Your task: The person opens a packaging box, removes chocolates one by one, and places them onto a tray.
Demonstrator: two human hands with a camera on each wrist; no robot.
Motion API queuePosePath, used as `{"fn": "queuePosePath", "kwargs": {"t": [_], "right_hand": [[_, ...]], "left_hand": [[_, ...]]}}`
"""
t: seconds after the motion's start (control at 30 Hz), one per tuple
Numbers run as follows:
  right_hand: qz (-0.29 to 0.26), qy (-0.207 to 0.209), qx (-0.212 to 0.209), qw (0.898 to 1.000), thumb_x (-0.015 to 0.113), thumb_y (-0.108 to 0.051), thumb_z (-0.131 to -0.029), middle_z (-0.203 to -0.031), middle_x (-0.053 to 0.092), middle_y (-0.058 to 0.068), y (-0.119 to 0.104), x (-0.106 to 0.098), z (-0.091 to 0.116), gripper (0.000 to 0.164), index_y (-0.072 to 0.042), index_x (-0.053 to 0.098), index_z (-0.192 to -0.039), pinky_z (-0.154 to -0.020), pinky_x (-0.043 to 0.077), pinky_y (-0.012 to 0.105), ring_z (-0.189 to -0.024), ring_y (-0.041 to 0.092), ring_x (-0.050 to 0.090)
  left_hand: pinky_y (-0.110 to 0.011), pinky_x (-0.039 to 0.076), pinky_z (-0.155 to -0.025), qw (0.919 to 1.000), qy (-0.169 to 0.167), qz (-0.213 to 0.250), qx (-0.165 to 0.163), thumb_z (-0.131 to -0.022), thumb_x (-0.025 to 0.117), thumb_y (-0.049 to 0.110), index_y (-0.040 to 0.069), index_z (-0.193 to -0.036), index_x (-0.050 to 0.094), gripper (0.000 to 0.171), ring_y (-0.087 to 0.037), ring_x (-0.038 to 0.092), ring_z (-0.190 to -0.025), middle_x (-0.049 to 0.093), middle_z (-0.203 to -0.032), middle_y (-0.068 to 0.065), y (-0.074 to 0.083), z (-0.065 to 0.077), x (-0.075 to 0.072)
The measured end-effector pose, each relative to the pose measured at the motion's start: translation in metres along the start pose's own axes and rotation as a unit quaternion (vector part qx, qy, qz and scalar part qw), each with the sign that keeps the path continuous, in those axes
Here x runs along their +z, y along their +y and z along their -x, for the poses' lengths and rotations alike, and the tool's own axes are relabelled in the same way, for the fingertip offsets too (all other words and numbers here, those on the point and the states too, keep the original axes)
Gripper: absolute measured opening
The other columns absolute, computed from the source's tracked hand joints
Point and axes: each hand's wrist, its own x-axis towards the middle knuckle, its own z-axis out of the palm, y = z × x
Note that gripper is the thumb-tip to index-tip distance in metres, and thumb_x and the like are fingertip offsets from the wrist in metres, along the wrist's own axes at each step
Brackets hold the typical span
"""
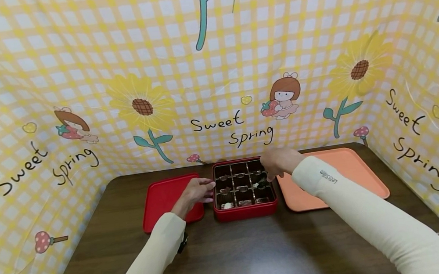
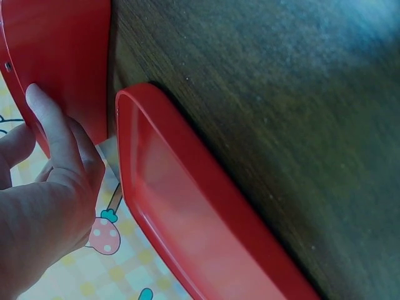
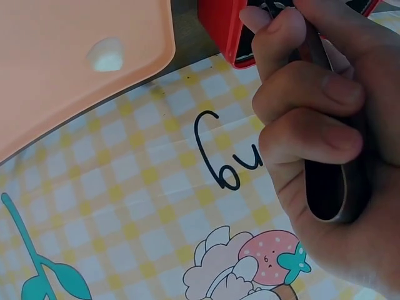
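Observation:
A red box (image 1: 246, 212) with a dark divided insert stands in the middle of the table. A small white piece (image 1: 227, 206) lies in its near left compartment. My left hand (image 1: 196, 191) touches the box's left side, fingers extended along the red wall in the left wrist view. My right hand (image 1: 279, 163) is over the box's right side, its fingers curled round dark tongs (image 3: 331, 194) with a U-shaped bend. The tongs' tips reach down into the right part of the insert, where a small pale bit (image 1: 256, 185) shows beside them.
A red lid (image 1: 158, 204) lies to the left of the box, its raised rim upward. An orange tray (image 1: 360, 176) is to the right, with a white piece (image 3: 106, 54) on it in the right wrist view. Patterned cloth (image 1: 215, 89) surrounds the table's back and sides.

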Motion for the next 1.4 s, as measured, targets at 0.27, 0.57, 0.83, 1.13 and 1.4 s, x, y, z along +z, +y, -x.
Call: {"fn": "queuePosePath", "kwargs": {"t": [0.27,0.57,0.83,1.13,1.4], "right_hand": [[-0.023,-0.004,-0.009,1.0,0.064,-0.032,-0.085,-0.069,0.063,0.002,0.007,0.002,0.002,0.016,-0.019,0.068,-0.078,-0.054,0.044,0.032,-0.06,0.016,0.054],[-0.035,0.004,-0.028,0.999,0.065,-0.03,-0.085,-0.067,0.063,0.002,0.012,0.0,0.005,0.014,-0.017,0.07,-0.082,-0.051,0.042,0.028,-0.061,0.016,0.056],[-0.04,0.009,-0.067,0.997,0.062,-0.025,-0.088,-0.047,0.047,-0.002,0.02,-0.008,0.016,0.04,-0.016,0.048,-0.051,-0.043,0.028,0.023,-0.041,0.01,0.032],[-0.07,0.021,-0.088,0.993,0.061,-0.024,-0.088,-0.044,0.041,-0.004,0.034,-0.015,0.026,0.043,-0.017,0.046,-0.048,-0.04,0.019,0.022,-0.038,0.009,0.025],[-0.104,0.041,-0.107,0.988,0.061,-0.023,-0.088,-0.044,0.042,-0.003,0.055,-0.024,0.037,0.038,-0.013,0.052,-0.052,-0.037,0.022,0.021,-0.037,0.009,0.027]], "left_hand": [[-0.037,0.055,-0.068,1.0,-0.001,-0.002,0.004,-0.091,0.056,0.013,-0.001,-0.126,0.049,0.038,-0.023,0.058,-0.08,0.057,-0.099,-0.016,0.005,0.003,0.002],[-0.04,0.055,-0.071,1.0,0.0,-0.006,0.0,-0.091,0.057,0.014,0.0,-0.124,0.051,0.037,-0.022,0.059,-0.081,0.057,-0.101,-0.016,0.0,-0.003,0.001],[-0.036,0.056,-0.066,1.0,0.0,-0.001,-0.002,-0.091,0.056,0.014,-0.001,-0.124,0.051,0.036,-0.023,0.059,-0.08,0.058,-0.099,-0.016,0.001,-0.002,0.001],[-0.036,0.056,-0.066,1.0,0.001,-0.004,-0.003,-0.091,0.056,0.014,-0.001,-0.124,0.05,0.037,-0.022,0.059,-0.079,0.058,-0.098,-0.016,0.0,-0.001,0.001],[-0.037,0.055,-0.068,1.0,0.001,-0.008,-0.006,-0.091,0.056,0.014,0.0,-0.125,0.05,0.037,-0.022,0.059,-0.079,0.057,-0.098,-0.016,0.0,0.001,0.001]]}}
